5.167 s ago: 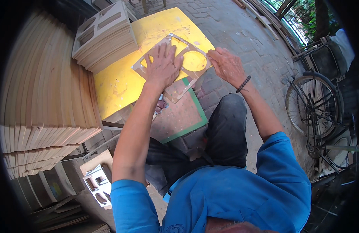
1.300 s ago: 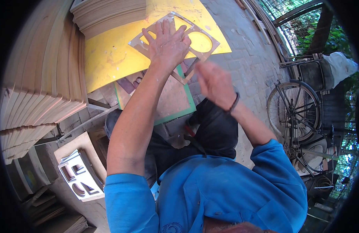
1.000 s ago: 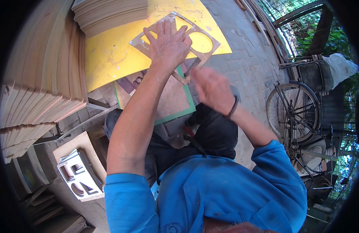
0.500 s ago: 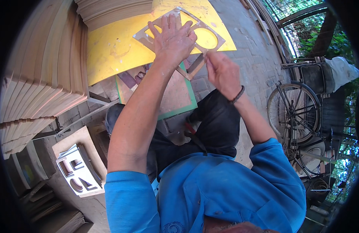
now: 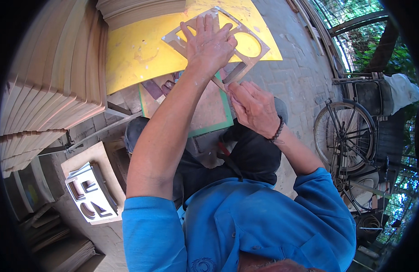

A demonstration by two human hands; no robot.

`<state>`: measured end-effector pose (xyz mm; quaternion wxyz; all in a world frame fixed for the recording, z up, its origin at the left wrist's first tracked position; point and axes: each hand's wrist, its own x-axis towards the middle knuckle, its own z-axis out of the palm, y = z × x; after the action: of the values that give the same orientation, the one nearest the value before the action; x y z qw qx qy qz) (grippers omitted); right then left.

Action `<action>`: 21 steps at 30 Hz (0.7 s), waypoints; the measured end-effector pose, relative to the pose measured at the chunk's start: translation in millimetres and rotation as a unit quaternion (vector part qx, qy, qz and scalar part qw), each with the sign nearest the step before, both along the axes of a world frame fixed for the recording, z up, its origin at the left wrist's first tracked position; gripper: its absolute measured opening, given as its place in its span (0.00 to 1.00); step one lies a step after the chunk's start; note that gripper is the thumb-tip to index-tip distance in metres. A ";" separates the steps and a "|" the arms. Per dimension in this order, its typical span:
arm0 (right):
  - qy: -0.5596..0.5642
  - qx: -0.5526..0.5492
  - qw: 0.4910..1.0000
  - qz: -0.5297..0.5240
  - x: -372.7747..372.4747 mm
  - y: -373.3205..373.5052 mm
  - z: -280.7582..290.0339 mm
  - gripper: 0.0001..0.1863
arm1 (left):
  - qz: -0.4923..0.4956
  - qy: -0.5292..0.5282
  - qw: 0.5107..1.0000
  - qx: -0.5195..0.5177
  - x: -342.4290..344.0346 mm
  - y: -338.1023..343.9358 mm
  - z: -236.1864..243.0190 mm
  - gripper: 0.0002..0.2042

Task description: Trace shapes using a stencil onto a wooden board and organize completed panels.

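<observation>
A thin brown board with cut-out openings (image 5: 252, 59), one of them round, lies partly on a yellow sheet (image 5: 134, 61). My left hand (image 5: 210, 47) presses on the board with fingers spread. At the board's near corner is my right hand (image 5: 254, 108), its fingers pinched together. Whatever those fingers hold is hidden by them. Under my left forearm is a flat board with a green border (image 5: 211, 113), and purplish blocks (image 5: 151, 89) rest on its far left part.
Tall stacks of brown boards (image 5: 50, 97) stand close on my left. Lower left, white cut-out panels (image 5: 92, 196) are piled on a brown board. A bicycle (image 5: 344, 136) is on the right, beyond the paved floor (image 5: 300, 90). My knees flank the green-bordered board.
My right hand has slid toward me along the board's near right edge to its near corner. The left hand keeps its place on the board. The whole view has shifted slightly.
</observation>
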<state>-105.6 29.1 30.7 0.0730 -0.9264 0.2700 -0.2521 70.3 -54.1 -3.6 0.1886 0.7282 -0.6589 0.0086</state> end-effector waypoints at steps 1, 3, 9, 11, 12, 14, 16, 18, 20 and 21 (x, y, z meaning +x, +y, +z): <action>0.002 -0.016 1.000 0.008 1.8 0.5 0.9 0.10 | -0.001 -0.001 1.000 0.003 -0.4 -0.6 -1.5 0.27; 0.003 -0.032 0.999 0.015 8.5 -0.4 4.0 0.10 | -0.006 0.014 0.999 -0.047 1.4 -3.2 -11.2 0.26; 0.049 -0.069 0.996 0.032 20.0 -5.3 4.5 0.15 | -0.021 0.041 0.997 -0.068 2.8 -6.1 -12.6 0.25; 0.138 -0.063 0.988 0.015 5.9 5.6 13.5 0.12 | -0.016 0.039 0.997 -0.069 4.8 -4.4 -12.0 0.25; 0.138 -0.064 0.988 0.018 -2.2 5.9 13.1 0.12 | -0.014 0.036 0.997 -0.067 5.8 -4.4 -11.7 0.25; 0.219 0.000 0.975 0.027 -26.7 7.1 5.2 0.13 | -0.018 0.036 0.997 -0.067 2.5 -4.1 -10.6 0.25; 0.157 0.015 0.987 0.015 -41.3 9.6 2.3 0.13 | -0.018 0.034 0.996 -0.077 1.3 -1.4 -11.1 0.25; -0.002 0.060 0.994 -0.087 -41.6 9.5 12.7 0.11 | -0.014 0.024 0.997 -0.071 6.1 -1.5 -10.1 0.25; -0.009 0.050 0.993 -0.105 -24.5 7.9 19.9 0.09 | -0.021 0.014 0.997 -0.072 8.0 -3.7 -10.6 0.25; -0.018 0.031 0.995 -0.090 -16.6 5.5 18.3 0.08 | -0.024 0.021 0.996 -0.083 7.8 -2.3 -13.1 0.25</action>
<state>-122.2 34.6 48.9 0.0831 -0.8909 0.3588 -0.2659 78.1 -56.4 -16.7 0.2626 0.6941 -0.6689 0.0431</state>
